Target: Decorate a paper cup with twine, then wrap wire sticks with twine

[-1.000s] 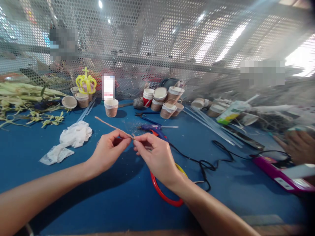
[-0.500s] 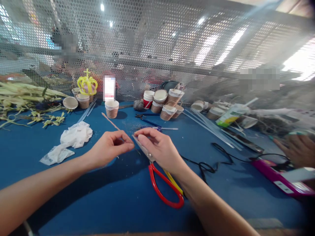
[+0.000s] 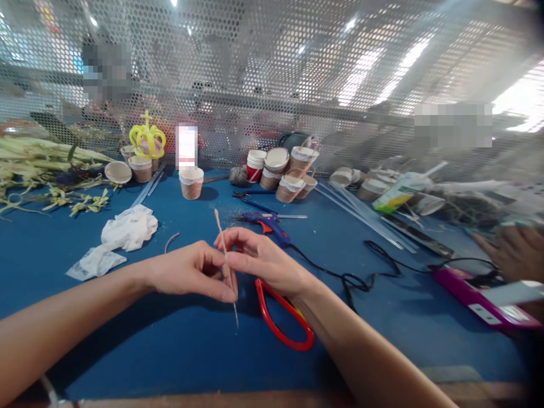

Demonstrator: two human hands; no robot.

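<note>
A thin tan twisted cord (image 3: 220, 224) stands nearly upright between my hands, its frayed tail hanging below my fingers. My left hand (image 3: 191, 271) pinches its lower part between thumb and fingers. My right hand (image 3: 261, 260) is closed on the cord higher up, with the thumb across it. Beneath my right hand lie scissors with red handles (image 3: 284, 328); their blades are hidden by the hand. A short curved strand (image 3: 171, 242) shows behind my left wrist. Just beyond my right hand lies a blue glue gun (image 3: 274, 226) with a clear glue stick in its back.
Crumpled white cloth (image 3: 130, 229) lies at left, near pale dried plant stalks (image 3: 46, 156). Several small pots stand along the mesh, one pot (image 3: 191, 186) before a phone. Clear glue sticks (image 3: 365, 215), a purple power strip (image 3: 467, 297) and another person's hand (image 3: 514, 249) are at right.
The cord has turned from slanting left to nearly upright. My right hand has moved left onto it, my left hand slightly lower. The glue gun now shows more fully; the scissor blades are covered.
</note>
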